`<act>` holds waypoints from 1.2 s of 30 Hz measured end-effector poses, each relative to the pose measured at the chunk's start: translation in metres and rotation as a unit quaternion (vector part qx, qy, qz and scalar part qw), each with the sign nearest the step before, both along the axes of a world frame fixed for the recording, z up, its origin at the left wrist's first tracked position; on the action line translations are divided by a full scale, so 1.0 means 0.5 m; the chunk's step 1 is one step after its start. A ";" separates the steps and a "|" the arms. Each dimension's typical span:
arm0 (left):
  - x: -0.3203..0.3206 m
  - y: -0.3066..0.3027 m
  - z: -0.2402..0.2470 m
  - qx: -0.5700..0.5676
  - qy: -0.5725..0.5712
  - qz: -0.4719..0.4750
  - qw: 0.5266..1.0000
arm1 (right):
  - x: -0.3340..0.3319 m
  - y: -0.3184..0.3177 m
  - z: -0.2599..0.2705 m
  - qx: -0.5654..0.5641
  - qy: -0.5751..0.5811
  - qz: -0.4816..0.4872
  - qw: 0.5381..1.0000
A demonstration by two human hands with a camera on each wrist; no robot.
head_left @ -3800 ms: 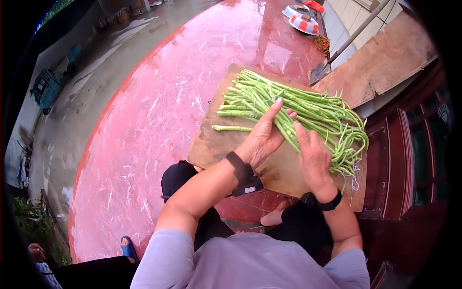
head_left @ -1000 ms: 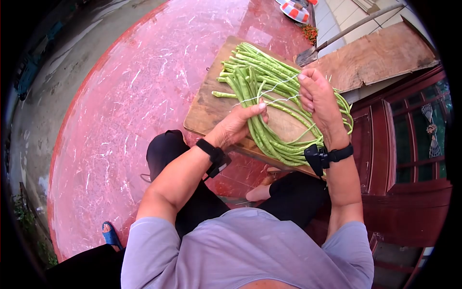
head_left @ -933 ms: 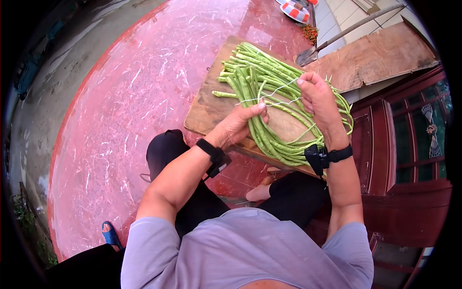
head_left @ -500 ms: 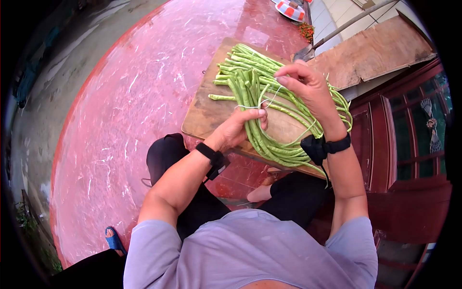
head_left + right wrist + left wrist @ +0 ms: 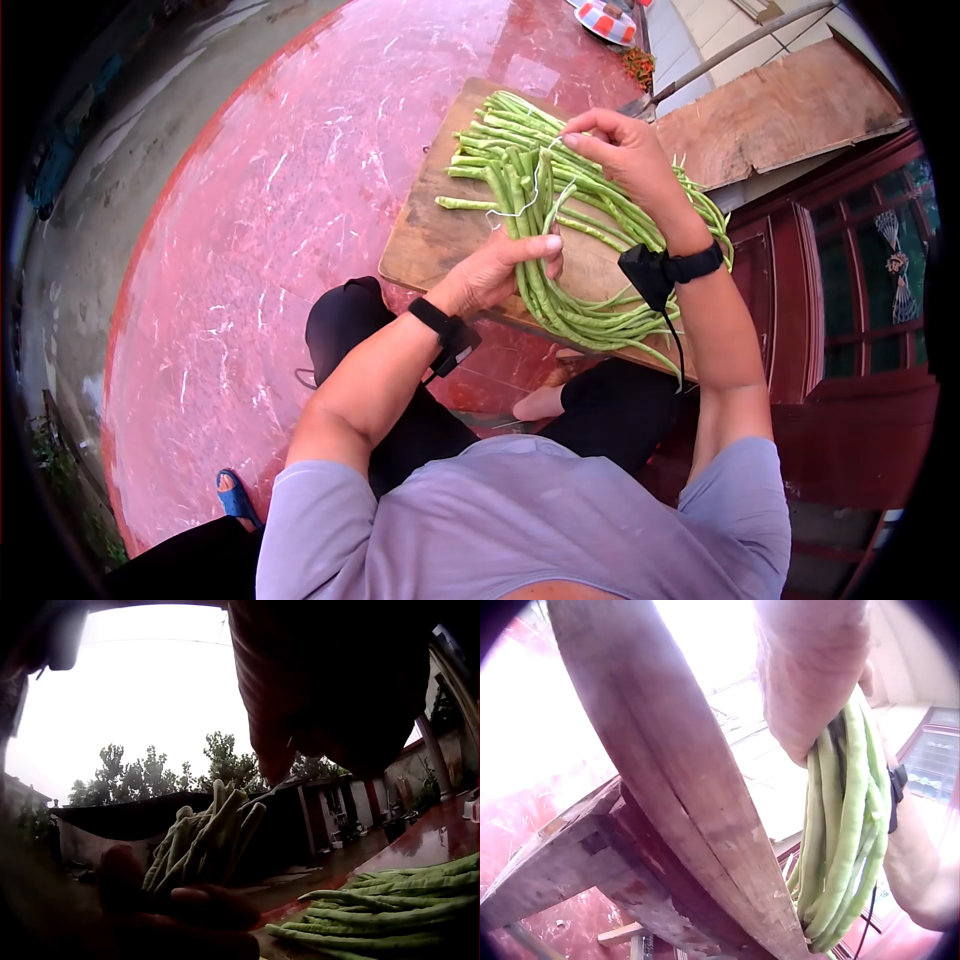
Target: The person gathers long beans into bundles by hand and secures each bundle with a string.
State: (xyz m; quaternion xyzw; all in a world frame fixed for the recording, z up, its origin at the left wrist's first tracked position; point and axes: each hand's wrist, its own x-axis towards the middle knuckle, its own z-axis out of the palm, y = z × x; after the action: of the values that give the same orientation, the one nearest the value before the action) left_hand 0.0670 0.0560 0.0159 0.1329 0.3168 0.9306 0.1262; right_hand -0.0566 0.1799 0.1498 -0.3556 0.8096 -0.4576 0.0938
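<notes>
My left hand (image 5: 497, 266) grips a bundle of long green beans (image 5: 535, 275) near its stem ends, thumb across the front. A white string (image 5: 512, 212) runs round the bundle above that thumb. My right hand (image 5: 622, 150) pinches the string's end between thumb and forefinger, up and right of the bundle's top. In the left wrist view the beans (image 5: 844, 817) hang in a bend below the left hand (image 5: 817, 667), past the board's edge. The right wrist view shows the right hand (image 5: 322, 690) dark, above the stem ends (image 5: 206, 832).
A larger pile of long beans (image 5: 500, 125) lies on the wooden board (image 5: 420, 235). The board rests on a wooden stand (image 5: 630, 862). A shovel handle (image 5: 740, 55) and a plywood sheet (image 5: 780, 115) lean at the right, near a dark red door (image 5: 785, 290).
Earlier both hands were at the pile; since then the left hand has lifted a bundle with string round it. Lately the right hand has drawn the string's end up and left.
</notes>
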 end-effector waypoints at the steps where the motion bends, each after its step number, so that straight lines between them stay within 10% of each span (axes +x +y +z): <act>1: 0.002 -0.001 0.003 -0.004 -0.005 0.011 1.000 | 0.008 0.008 0.000 -0.021 -0.017 -0.008 1.000; 7: 0.008 0.000 0.009 0.003 -0.055 0.043 0.998 | 0.052 0.055 -0.005 -0.089 0.135 0.013 0.987; 14: -0.002 0.002 -0.016 0.047 -0.079 0.050 0.995 | 0.101 0.071 0.113 -0.418 -0.232 0.136 0.868; 20: 0.000 0.001 -0.017 0.073 -0.097 0.059 0.991 | 0.034 0.160 0.196 -0.471 0.033 -0.034 0.881; 23: 0.003 0.003 -0.020 0.075 -0.099 0.068 0.990 | -0.009 0.190 0.226 -0.380 0.258 -0.219 0.861; 28: 0.013 0.002 0.000 0.051 -0.080 0.081 0.992 | -0.014 0.162 0.093 0.166 0.244 -0.105 0.950; 36: 0.016 -0.001 0.004 0.033 -0.091 0.085 0.992 | 0.120 0.027 -0.039 0.202 0.171 -0.072 0.962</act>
State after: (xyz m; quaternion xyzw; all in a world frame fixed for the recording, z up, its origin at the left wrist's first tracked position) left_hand 0.0750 0.0553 0.0181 0.0244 0.2832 0.9561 0.0709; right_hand 0.0035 0.1936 0.1303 -0.3424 0.9126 -0.2230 -0.0093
